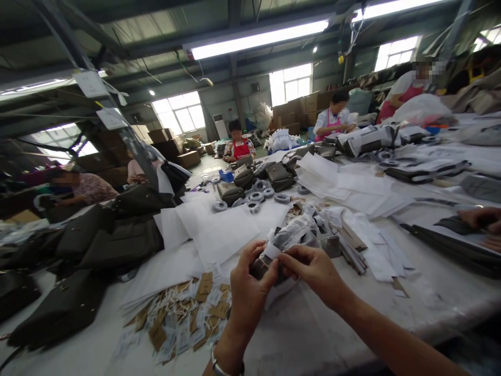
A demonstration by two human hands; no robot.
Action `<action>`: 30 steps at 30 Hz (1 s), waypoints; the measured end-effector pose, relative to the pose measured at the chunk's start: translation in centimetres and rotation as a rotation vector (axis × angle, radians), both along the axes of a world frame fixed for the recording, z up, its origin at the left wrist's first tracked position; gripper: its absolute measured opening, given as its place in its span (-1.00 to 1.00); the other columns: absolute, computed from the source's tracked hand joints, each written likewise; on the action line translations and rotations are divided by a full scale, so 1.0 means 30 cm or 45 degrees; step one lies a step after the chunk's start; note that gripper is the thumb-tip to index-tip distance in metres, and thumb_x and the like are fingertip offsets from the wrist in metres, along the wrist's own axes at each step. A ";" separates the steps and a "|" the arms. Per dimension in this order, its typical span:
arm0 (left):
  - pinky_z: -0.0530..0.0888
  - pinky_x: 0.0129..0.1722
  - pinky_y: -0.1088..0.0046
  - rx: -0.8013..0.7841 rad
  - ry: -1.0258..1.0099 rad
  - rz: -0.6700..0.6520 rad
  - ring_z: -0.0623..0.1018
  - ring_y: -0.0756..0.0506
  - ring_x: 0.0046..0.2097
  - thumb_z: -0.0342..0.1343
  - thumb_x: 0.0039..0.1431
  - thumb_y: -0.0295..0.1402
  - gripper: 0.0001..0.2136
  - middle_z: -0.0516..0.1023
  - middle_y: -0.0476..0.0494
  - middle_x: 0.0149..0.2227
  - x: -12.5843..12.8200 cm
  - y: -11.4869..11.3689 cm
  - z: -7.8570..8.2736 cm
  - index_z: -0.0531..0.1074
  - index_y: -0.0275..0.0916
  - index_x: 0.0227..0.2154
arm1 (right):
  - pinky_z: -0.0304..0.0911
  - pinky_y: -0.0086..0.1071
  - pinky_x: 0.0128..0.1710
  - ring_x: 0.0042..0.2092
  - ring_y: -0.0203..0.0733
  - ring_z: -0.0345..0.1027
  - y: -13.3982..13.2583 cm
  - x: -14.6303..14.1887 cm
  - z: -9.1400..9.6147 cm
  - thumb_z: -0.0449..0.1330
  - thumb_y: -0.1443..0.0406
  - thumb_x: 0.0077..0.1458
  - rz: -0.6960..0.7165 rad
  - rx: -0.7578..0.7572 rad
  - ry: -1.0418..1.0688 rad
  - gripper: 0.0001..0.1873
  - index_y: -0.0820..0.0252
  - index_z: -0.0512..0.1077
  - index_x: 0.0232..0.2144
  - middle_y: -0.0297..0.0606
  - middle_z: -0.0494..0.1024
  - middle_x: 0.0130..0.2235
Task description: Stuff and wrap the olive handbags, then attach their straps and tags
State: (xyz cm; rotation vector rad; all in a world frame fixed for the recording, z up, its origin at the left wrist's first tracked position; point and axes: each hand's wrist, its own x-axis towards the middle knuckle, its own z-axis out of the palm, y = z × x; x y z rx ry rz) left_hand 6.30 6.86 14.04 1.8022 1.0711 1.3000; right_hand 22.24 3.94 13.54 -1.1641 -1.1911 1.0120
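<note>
Over the near edge of a white work table [305, 334], my left hand [247, 290] and my right hand [313, 271] are both closed on one small dark piece wrapped in clear plastic [274, 250]. The thumbs and fingertips pinch its white end. Behind the hands lies a heap of more plastic-wrapped pieces [301, 230]. Just left of my left wrist is a scatter of brown and white paper tags [183, 318].
Dark olive handbags [113, 240] are piled along the left. White tissue sheets [219, 230], rolls of tape [256, 197] and more bags [279, 176] cover the middle. Another person's hand [479, 219] rests on a dark bag at right. Several workers sit at the far tables.
</note>
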 end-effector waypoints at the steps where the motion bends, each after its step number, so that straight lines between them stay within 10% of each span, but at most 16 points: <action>1: 0.50 -0.01 0.36 0.003 0.002 -0.003 0.60 -0.13 -0.01 0.26 0.12 -0.30 -0.69 0.62 -0.09 -0.07 -0.005 0.000 0.002 0.44 -0.14 -0.06 | 0.26 -0.43 -0.47 -0.50 -0.28 0.33 0.003 -0.001 -0.004 0.30 0.02 0.09 0.013 -0.017 -0.013 -0.64 0.22 0.56 -0.44 -0.31 0.53 -0.52; 9: 0.51 -0.07 0.40 -0.002 0.020 -0.001 0.61 -0.10 -0.08 0.27 0.10 -0.33 -0.70 0.63 -0.06 -0.13 -0.005 -0.019 -0.005 0.45 -0.14 -0.09 | 0.34 -0.35 -0.27 -0.32 -0.13 0.50 -0.029 0.012 -0.023 0.14 0.27 0.16 -0.063 0.102 -0.336 -0.79 0.16 0.57 -0.25 -0.31 0.61 -0.39; 17: 0.52 -0.10 0.42 -0.007 0.027 -0.038 0.61 -0.11 -0.11 0.25 0.10 -0.33 -0.73 0.63 -0.05 -0.16 -0.001 -0.040 0.013 0.47 -0.17 -0.11 | 0.43 -0.28 -0.24 -0.27 -0.08 0.51 -0.009 -0.006 -0.041 0.14 0.32 -0.08 -0.010 -0.001 0.007 -0.73 0.18 0.51 -0.27 -0.28 0.63 -0.29; 27: 0.55 -0.09 0.44 0.126 0.008 -0.031 0.56 -0.05 -0.16 0.36 -0.02 -0.44 -0.63 0.48 -0.07 -0.04 0.018 -0.078 0.011 0.51 -0.10 -0.11 | 0.07 -0.22 -0.59 -0.59 -0.03 0.33 0.029 0.056 -0.075 0.18 0.18 -0.26 -0.257 -0.176 -0.794 -0.80 0.03 0.38 -0.80 -0.15 0.45 -0.67; 30: 0.58 -0.11 0.46 0.141 -0.027 -0.029 0.57 -0.03 -0.20 0.40 -0.08 -0.44 -0.58 0.43 -0.10 0.00 0.016 -0.074 0.008 0.52 -0.12 -0.10 | 0.09 -0.22 -0.63 -0.60 -0.03 0.34 0.034 0.107 -0.110 0.24 0.14 -0.17 -0.194 -0.117 -0.673 -0.77 0.02 0.45 -0.75 -0.12 0.48 -0.65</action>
